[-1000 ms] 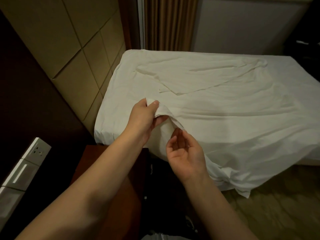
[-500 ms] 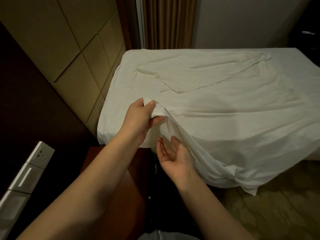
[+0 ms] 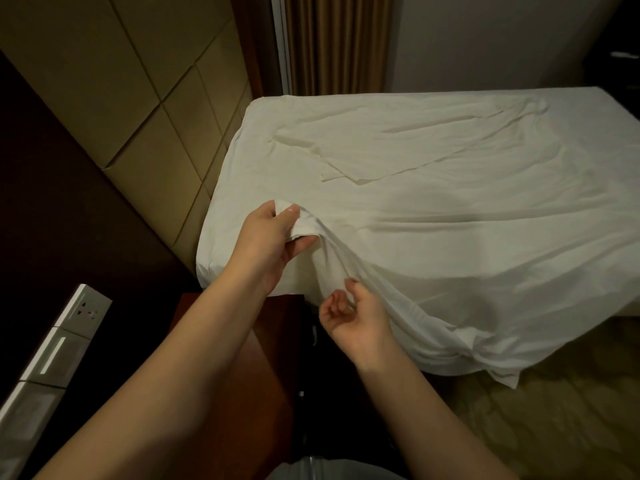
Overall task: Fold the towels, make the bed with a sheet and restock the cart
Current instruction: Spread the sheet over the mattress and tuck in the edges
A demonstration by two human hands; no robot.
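White sheet [image 3: 450, 237] is lying rumpled across the bed [image 3: 220, 233], its near edge spilling toward the floor. I am pinching a bunched corner in my left hand [image 3: 273, 237]. My right hand [image 3: 356, 323] is turning palm-up, fingers loosely curled against the hanging fold; I cannot tell whether it is holding cloth.

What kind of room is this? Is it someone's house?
Most likely a hotel bedroom: a bed being made with a white sheet, padded wall panels at its head, and a wall switch panel by the bedside table.
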